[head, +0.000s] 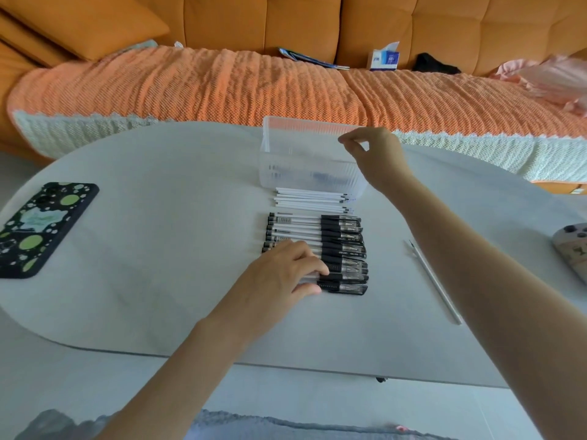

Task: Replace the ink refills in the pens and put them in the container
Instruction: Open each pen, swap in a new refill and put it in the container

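Pens lie in a row on the bench. The left hand curls its fingers and thumb on the nearest ones. The right hand hangs over the clear container, thumb and fingertip pinched together, with nothing seen between them. White refills lie between container and pens.

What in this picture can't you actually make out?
Head view:
Clear container: ribbed walls blur its contents.
Right hand: pinched fingertips; anything held is too small to see.
Left hand covers the nearest pens; whether it grips one is unclear.
Game controller: cut off by the right edge.
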Available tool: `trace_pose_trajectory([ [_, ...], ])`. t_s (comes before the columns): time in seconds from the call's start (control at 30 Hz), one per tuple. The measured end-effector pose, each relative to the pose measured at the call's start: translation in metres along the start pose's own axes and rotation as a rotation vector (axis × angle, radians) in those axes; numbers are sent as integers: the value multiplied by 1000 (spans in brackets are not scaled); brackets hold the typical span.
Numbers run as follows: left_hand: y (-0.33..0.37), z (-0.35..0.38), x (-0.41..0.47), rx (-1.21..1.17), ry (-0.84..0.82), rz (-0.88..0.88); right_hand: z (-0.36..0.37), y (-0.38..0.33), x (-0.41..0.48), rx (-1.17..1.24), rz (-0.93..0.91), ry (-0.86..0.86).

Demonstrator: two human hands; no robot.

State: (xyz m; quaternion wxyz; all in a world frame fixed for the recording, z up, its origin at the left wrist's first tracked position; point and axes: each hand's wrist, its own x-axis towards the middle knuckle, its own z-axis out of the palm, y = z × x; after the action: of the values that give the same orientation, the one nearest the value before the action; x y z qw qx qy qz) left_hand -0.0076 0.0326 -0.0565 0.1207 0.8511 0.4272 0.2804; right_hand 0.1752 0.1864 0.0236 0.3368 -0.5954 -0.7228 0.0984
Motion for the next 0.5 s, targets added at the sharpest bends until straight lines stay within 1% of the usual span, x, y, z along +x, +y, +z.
trace_pose_trajectory([
  [0.1, 3, -2, 2, 46, 21, 65, -10, -6, -28, 47, -100, 110],
  [0.17, 5, -3, 2, 93, 31, 93, -16, -14, -56, 57, -163, 126],
  [0.3, 8, -3, 2, 141, 76, 134, -22, -26, -119, 153, -177, 30],
  [0.5, 6, -6, 1, 157, 108, 120, -27, -20, -164, 204, -89, -80],
])
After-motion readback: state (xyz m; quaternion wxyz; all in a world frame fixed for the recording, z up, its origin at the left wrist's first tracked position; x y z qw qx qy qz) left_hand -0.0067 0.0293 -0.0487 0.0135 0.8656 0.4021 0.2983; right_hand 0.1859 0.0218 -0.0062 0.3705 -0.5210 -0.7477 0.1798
